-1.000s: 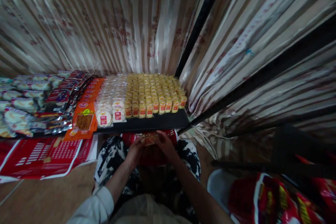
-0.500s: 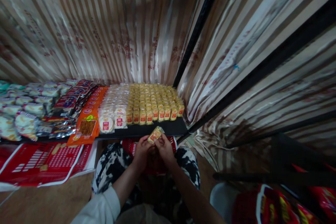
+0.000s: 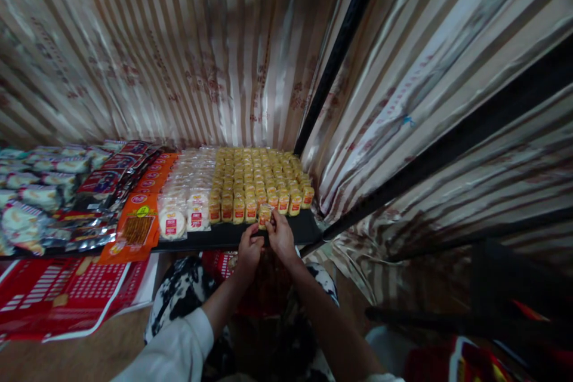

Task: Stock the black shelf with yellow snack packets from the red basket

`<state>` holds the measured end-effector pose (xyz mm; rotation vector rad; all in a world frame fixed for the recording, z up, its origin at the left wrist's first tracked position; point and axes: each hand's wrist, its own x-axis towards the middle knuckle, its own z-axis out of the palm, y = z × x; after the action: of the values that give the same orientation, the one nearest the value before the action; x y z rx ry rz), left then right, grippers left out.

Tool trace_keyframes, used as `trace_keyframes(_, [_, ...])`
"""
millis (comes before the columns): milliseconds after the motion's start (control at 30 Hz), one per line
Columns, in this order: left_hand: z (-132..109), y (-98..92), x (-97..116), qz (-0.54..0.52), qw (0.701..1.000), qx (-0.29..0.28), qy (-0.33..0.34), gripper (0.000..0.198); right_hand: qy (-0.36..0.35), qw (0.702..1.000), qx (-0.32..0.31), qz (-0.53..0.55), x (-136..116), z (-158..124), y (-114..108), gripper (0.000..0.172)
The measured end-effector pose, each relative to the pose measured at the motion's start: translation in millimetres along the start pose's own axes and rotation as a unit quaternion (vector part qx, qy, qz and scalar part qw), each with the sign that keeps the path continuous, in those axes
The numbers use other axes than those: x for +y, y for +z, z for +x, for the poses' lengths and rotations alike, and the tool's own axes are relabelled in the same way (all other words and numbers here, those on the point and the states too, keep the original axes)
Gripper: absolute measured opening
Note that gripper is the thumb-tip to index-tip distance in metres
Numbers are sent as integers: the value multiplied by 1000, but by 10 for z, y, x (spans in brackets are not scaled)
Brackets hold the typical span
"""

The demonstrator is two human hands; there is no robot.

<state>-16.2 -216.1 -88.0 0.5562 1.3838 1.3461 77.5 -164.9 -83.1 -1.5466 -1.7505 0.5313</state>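
A small yellow wrapped snack pack [image 3: 264, 215] stands at the front of the rows of like yellow packs [image 3: 257, 182] on a low black shelf [image 3: 268, 230]. My right hand [image 3: 280, 236] pinches this pack from the right. My left hand [image 3: 249, 249] is closed just below and left of it, fingertips touching its lower edge. Both forearms reach forward over my black-and-white patterned knees [image 3: 179, 298].
Left of the yellow packs lie white round cakes in clear wrap [image 3: 188, 203], orange packets [image 3: 138, 221], dark foil packets [image 3: 107, 179] and pale bags [image 3: 31, 191]. Red flat cartons [image 3: 62, 295] lie on the wooden floor. Striped shiny curtain [image 3: 188, 54] and black frame poles [image 3: 340, 54] enclose the shelf.
Both hands rose from my lap with the yellow pack and carried it forward onto the shelf's front row. The view tilted slightly down.
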Motion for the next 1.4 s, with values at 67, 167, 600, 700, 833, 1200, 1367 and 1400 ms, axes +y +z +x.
trace_keyframes(67, [72,-7,-38,16,1000,-4,5,47,-4,1000,7,3,10,34,48,35])
trace_keyframes(167, [156,-29,-85,52,998,-9,26,47,4,999,18,31,9,59,109,31])
trace_keyframes(600, [271,-87,-110,233,947,-13,223,39,-33,998,55,11,39,25,161,11])
trace_keyframes(700, [307,-88,-124,242,940,-29,239,36,-32,998,53,26,59,27,189,11])
trace_keyframes(833, [361,-87,-177,230,943,-54,235,40,-29,997,57,39,94,36,242,14])
trace_keyframes(1200, [369,-53,-109,203,966,-43,156,44,-2,998,39,42,62,33,252,17])
trace_keyframes(1367, [207,-89,15,177,972,-56,145,33,-39,995,57,70,13,-91,139,22])
trace_keyframes(1400, [149,-121,21,180,969,-66,155,29,-44,995,60,71,7,-161,110,23])
